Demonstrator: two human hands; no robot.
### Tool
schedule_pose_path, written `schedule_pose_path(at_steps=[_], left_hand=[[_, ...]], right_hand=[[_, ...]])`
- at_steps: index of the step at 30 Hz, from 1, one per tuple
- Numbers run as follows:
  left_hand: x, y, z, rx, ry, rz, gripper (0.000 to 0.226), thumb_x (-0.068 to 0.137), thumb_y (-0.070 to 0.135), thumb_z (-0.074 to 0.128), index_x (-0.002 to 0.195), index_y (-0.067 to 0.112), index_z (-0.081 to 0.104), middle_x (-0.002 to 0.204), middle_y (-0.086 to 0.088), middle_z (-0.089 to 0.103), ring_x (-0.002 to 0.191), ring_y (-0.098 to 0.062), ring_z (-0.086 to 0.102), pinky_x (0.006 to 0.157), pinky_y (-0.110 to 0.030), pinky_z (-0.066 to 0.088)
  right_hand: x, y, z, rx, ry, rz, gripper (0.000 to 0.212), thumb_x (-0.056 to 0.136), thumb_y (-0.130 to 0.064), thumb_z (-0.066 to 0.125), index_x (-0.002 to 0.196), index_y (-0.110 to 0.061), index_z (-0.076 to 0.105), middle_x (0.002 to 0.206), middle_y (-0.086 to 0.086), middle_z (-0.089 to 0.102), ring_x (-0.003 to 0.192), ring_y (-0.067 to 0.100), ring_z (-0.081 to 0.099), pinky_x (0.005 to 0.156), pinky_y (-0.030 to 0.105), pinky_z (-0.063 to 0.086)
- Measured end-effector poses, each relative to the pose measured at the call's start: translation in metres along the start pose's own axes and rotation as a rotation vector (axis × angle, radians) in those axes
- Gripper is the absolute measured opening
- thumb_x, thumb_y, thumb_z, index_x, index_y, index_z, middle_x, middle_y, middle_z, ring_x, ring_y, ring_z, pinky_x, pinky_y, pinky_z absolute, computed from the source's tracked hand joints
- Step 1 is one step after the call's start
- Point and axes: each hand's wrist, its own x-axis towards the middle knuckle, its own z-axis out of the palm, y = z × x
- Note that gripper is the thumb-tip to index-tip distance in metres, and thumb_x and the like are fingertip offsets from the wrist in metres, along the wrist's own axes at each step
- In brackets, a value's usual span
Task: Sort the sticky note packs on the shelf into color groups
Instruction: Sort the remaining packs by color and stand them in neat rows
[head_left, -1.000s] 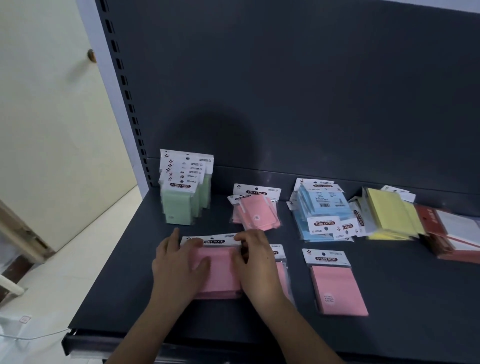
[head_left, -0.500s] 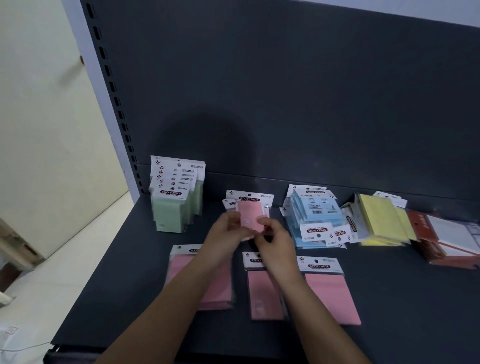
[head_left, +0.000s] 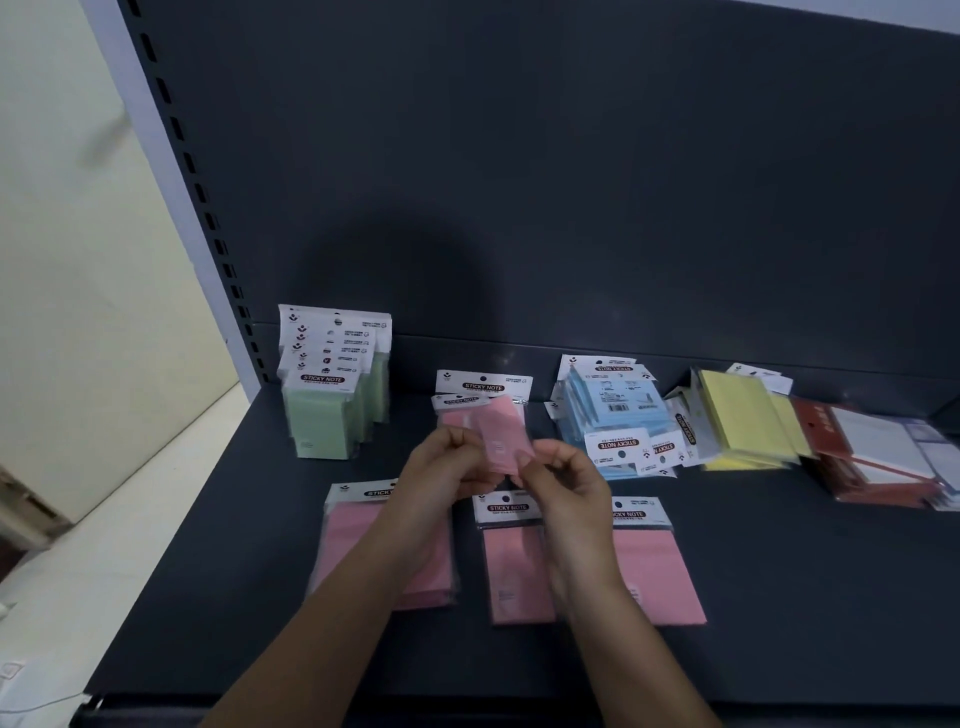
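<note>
On the dark shelf (head_left: 779, 597), the green stack (head_left: 332, 415) stands upright; I take it as my mark. Further right of it lies the blue pile (head_left: 608, 410). Before it, to the right, three large pink packs (head_left: 514, 571) lie flat. Between the stack and the blue pile my left hand (head_left: 441, 478) and right hand (head_left: 571, 483) hold up the small pink pack (head_left: 501, 436), the fingers (head_left: 457, 441) of both pinching its edges. I judge it should go squarely on the small pink pile (head_left: 483, 387) behind, labels aligned, with a light release.
</note>
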Motion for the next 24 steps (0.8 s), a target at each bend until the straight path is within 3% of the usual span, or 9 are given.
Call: schedule_pose_path(at_steps=[3, 6, 9, 11, 14, 20, 24], left_hand=[[-0.005, -0.003, 0.000, -0.035, -0.016, 0.042, 0.017, 0.074, 0.009, 0.061, 0.090, 0.015, 0.060, 0.074, -0.001, 0.066, 0.070, -0.013, 0.063, 0.070, -0.027, 0.055], [-0.008, -0.003, 0.002, -0.104, -0.001, 0.055, 0.016, 0.081, 0.007, 0.064, 0.096, 0.013, 0.060, 0.079, -0.001, 0.069, 0.072, -0.012, 0.065, 0.064, -0.024, 0.054], [-0.011, -0.006, 0.005, -0.103, 0.080, 0.047, 0.015, 0.083, 0.001, 0.062, 0.094, 0.011, 0.059, 0.078, 0.000, 0.068, 0.069, -0.011, 0.065, 0.059, -0.022, 0.053], [-0.014, -0.011, 0.006, -0.070, 0.120, 0.050, 0.021, 0.083, -0.006, 0.059, 0.094, 0.011, 0.057, 0.084, -0.005, 0.065, 0.072, -0.013, 0.062, 0.061, -0.024, 0.053], [-0.022, -0.017, 0.010, 0.007, 0.081, 0.083, 0.031, 0.082, -0.013, 0.055, 0.096, 0.014, 0.058, 0.095, -0.007, 0.064, 0.077, -0.014, 0.060, 0.064, -0.025, 0.050], [-0.036, -0.033, 0.017, 0.408, 0.035, 0.205, 0.036, 0.084, -0.006, 0.056, 0.107, 0.021, 0.061, 0.065, 0.002, 0.055, 0.050, 0.002, 0.048, 0.053, -0.010, 0.042], [-0.039, -0.039, 0.011, 0.783, 0.065, 0.423, 0.039, 0.084, 0.004, 0.060, 0.119, 0.019, 0.058, 0.087, 0.010, 0.053, 0.074, 0.002, 0.051, 0.069, -0.001, 0.034]], right_hand=[[-0.005, -0.006, -0.010, 0.024, -0.055, 0.005, 0.028, 0.080, 0.014, 0.058, 0.093, -0.011, 0.061, 0.075, -0.004, 0.063, 0.073, 0.010, 0.060, 0.071, 0.021, 0.050], [-0.015, -0.009, -0.022, -0.111, -0.142, -0.019, 0.038, 0.079, 0.015, 0.056, 0.098, -0.018, 0.058, 0.076, -0.014, 0.066, 0.072, 0.003, 0.062, 0.065, 0.018, 0.051], [-0.026, -0.004, -0.032, -0.281, -0.245, -0.009, 0.046, 0.080, 0.013, 0.058, 0.109, -0.023, 0.053, 0.101, 0.005, 0.063, 0.086, 0.017, 0.059, 0.078, 0.036, 0.051], [-0.032, -0.001, -0.037, -0.337, -0.296, -0.006, 0.049, 0.080, 0.010, 0.060, 0.110, -0.027, 0.052, 0.105, 0.013, 0.058, 0.085, 0.022, 0.054, 0.081, 0.042, 0.050], [-0.036, -0.001, -0.042, -0.402, -0.284, -0.078, 0.042, 0.082, 0.003, 0.063, 0.104, -0.033, 0.056, 0.081, 0.002, 0.054, 0.070, 0.010, 0.049, 0.068, 0.025, 0.046], [-0.029, -0.001, -0.048, -0.547, -0.151, -0.132, 0.028, 0.086, -0.004, 0.062, 0.098, -0.029, 0.064, 0.063, -0.011, 0.050, 0.053, 0.002, 0.043, 0.054, 0.015, 0.038], [-0.029, 0.004, -0.044, -0.925, -0.125, -0.334, 0.025, 0.085, -0.008, 0.063, 0.108, -0.017, 0.064, 0.081, -0.008, 0.052, 0.079, 0.010, 0.049, 0.073, 0.016, 0.037]])
